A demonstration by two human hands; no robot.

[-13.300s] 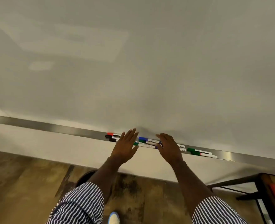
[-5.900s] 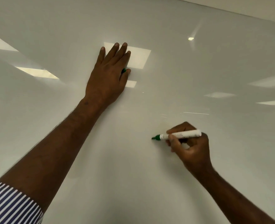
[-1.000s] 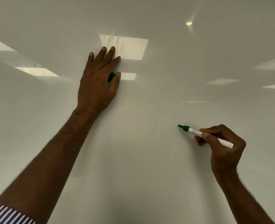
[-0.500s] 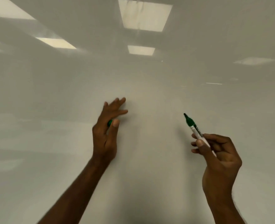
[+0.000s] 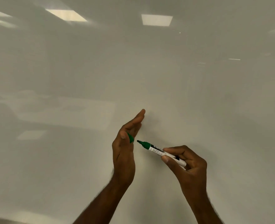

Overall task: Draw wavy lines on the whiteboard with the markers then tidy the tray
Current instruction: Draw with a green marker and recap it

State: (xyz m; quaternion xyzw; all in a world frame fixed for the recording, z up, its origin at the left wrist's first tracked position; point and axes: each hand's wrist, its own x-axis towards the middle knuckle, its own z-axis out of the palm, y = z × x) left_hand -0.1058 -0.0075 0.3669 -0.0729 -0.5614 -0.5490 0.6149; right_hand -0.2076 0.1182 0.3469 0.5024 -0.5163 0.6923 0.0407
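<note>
My hands are now sitting much closer together than half a second ago: my left hand (image 5: 125, 147) has swung in toward the middle of the view, and my right hand (image 5: 184, 162) has tipped the green marker (image 5: 159, 150) over from its steep upward slant to a shallower one. A second ago my left palm was lying flat on the whiteboard (image 5: 149, 70) up at eleven o'clock; it is now turned edge-on in front of the board, fingers mostly straight and pointing toward one o'clock.

I am pinching the green cap (image 5: 130, 137) between my left thumb and the base of my fingers. Only part of it is showing.

I am gripping the marker's white barrel with my right thumb and curled fingers, near its back end. Its long axis is running from four o'clock up to ten o'clock, and the uncapped dark tip is pointing toward ten o'clock, straight at the cap and just beside it, with a small gap between them. The marker is sitting at about five o'clock from the view's centre.

No drawn line is showing on the board; ceiling lights are reflecting in it near twelve o'clock.
</note>
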